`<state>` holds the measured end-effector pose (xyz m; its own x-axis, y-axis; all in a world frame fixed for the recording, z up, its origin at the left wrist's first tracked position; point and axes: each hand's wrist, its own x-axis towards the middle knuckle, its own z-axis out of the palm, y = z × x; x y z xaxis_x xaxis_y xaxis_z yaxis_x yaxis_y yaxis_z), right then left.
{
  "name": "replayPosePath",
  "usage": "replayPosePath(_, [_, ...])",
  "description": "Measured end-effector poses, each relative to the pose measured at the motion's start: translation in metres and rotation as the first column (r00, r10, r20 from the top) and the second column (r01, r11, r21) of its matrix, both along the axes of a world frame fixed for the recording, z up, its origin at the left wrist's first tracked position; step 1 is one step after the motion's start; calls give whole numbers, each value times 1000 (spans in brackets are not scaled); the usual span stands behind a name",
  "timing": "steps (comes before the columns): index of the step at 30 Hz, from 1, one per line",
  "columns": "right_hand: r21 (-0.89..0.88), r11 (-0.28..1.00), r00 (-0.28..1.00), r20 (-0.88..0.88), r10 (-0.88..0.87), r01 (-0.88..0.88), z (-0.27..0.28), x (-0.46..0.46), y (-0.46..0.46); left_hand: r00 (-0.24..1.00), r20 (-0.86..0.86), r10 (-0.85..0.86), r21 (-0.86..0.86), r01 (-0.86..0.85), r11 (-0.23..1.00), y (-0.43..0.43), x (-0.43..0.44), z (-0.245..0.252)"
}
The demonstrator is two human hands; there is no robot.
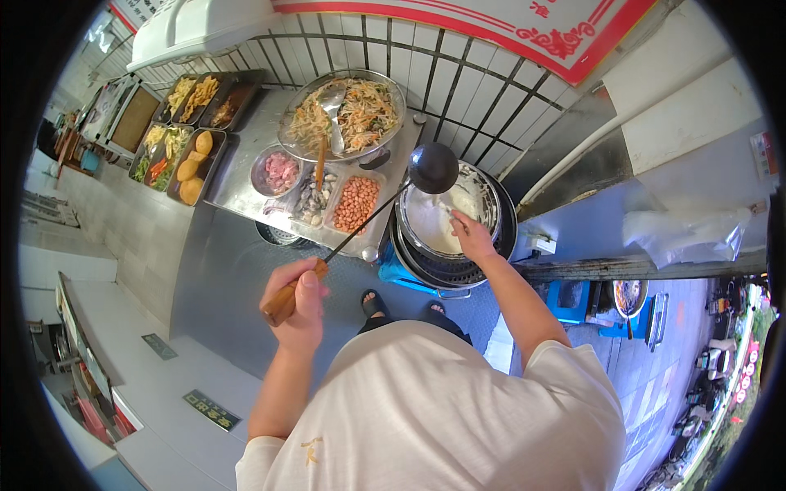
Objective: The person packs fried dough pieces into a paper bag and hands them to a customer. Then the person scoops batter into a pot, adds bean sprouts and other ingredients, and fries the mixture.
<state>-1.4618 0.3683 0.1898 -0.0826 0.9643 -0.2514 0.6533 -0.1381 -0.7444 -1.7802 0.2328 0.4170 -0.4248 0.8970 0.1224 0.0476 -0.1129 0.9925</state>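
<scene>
My left hand (pixel 296 304) is closed round the wooden handle (pixel 282 302) of a long ladle. Its thin metal rod runs up and right to a dark round bowl (pixel 433 168), held above the left rim of a batter pot. That metal pot (pixel 402 224) contains pale, thick batter (pixel 430 215), with smears along its inner wall. Over the batter's right part is my right hand (pixel 473 236), its fingers bent down. Something pale is at its fingertips; whether it is batter or a utensil I cannot tell.
A steel table (pixel 236 178) holds a bowl of shredded vegetables (pixel 374 116), a bowl of raw meat (pixel 281 172), a tub of peanuts (pixel 356 202) and several food trays (pixel 212 175). Dark pans (pixel 506 215) surround the pot above a blue stool (pixel 408 277). A tiled wall (pixel 460 80) stands behind.
</scene>
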Motion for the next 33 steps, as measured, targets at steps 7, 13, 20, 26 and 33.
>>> replayPosePath(7, [-447,862,681,-555,-478,240,9,7,-27,1000,20,15,-70,-14,997,7,-9,-7])
replayPosePath(13, [-422,802,417,-695,-586,423,31,44,-61,998,-32,55,-116,-58,992,1,6,-8])
replayPosePath(20, [-306,809,413,-737,-535,502,94,82,-72,996,-37,76,-153,-81,985,-4,26,-20])
replayPosePath(26, [73,934,778,-578,-245,349,127,73,-91,998,-3,57,-224,-56,973,-7,42,-22])
replayPosePath(33, [620,784,995,-51,86,-36,110,54,-115,998,7,66,-258,-62,964,-15,48,-15])
